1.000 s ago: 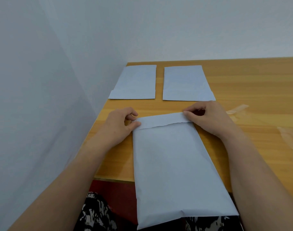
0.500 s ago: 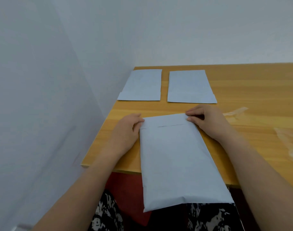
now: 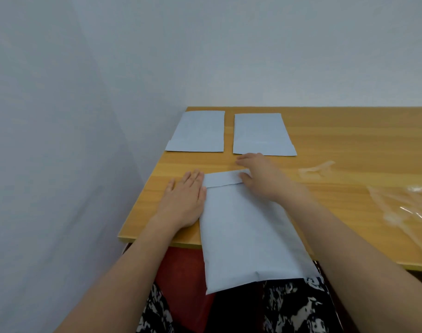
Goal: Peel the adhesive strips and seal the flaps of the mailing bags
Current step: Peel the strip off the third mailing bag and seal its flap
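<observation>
Flap (image 3: 223, 178) folded flat on grey mailing bag (image 3: 246, 227) — both grips open, left hand (image 3: 183, 200), right hand (image 3: 260, 179).

Pale blue mailing bags (image 3: 248, 236); yellowish wood-grain table (image 3: 349, 140); black-white patterned clothing (image 3: 296, 308).

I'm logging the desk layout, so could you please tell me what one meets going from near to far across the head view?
Near mailing bag overhanging the table edge → its folded flap → two flat mailing bags at the back, left one, right one.
</observation>
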Tool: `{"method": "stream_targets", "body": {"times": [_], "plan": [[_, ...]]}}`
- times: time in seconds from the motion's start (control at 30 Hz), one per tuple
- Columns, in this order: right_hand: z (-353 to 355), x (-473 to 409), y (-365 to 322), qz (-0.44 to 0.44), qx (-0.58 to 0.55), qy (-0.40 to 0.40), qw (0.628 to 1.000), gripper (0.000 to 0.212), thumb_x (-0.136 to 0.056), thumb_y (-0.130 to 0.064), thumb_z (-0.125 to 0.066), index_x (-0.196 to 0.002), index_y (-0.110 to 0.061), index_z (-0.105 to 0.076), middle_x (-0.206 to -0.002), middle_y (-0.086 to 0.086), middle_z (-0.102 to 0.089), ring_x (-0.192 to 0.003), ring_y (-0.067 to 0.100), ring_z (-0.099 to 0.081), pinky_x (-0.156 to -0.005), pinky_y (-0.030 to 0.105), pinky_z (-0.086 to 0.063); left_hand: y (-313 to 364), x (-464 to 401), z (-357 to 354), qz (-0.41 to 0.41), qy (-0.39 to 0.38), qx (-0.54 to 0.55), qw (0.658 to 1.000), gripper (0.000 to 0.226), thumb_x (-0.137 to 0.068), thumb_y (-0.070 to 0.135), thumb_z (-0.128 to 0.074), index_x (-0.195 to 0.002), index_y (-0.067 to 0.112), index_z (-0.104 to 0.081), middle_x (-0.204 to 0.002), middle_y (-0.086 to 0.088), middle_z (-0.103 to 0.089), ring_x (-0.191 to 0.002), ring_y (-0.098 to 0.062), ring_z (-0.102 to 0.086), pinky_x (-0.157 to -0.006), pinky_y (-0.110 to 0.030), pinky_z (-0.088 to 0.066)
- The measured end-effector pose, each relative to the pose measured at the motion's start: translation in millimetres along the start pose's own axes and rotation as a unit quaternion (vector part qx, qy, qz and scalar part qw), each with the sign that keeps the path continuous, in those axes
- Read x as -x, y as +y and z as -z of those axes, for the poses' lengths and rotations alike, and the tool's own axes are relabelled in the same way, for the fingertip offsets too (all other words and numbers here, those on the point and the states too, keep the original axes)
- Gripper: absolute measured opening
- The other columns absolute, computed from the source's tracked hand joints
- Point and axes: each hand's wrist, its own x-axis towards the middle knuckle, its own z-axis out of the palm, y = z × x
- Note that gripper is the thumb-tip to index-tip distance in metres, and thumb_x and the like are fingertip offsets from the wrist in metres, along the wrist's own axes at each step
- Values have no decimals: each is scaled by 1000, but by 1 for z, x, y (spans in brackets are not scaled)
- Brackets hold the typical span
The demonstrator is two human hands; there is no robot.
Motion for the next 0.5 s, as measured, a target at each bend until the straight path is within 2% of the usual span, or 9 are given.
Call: {"method": "stream_targets", "body": {"times": [0.1,0.17,0.3,0.5], "plan": [[-21,-2,-36,49,-5,-63,997,38,-96,-8,-39,-132,5,-48,-142,16,-45,-134,30,-37,-108,31,-24,-1,0,-1,-2,7,-1,1000,54,-101,39,-11,-152,23,-7,-160,10,-2,-146,-6,1,-119,-41,-1],[-34,-4,-47,60,26,-105,992,47,-101,-16,-33,-144,3,-32,-154,15,-29,-144,27,-21,-114,28,-11,-1,0,-1,-3,9,-1,1000,53,-101,39,-11,-152,24,-7,-160,10,-3,-146,-6,0,-119,-41,-1],[-51,-2,-48,40,68,-112,991,55,-103,-30,-20,-152,-7,-11,-161,8,-7,-149,18,-3,-120,35,-4,-1,0,-1,-4,14,-7,1000,52,-101,36,-12,-151,24,-6,-160,10,-2,-146,-7,0,-119,-41,-1],[-55,4,-47,28,87,-101,991,57,-103,-36,-14,-153,-10,-5,-162,4,0,-148,13,1,-121,32,-2,0,0,0,-1,10,-16,1000,53,-101,36,-11,-151,23,-4,-160,9,0,-146,-7,1,-119,-41,-1]]}}
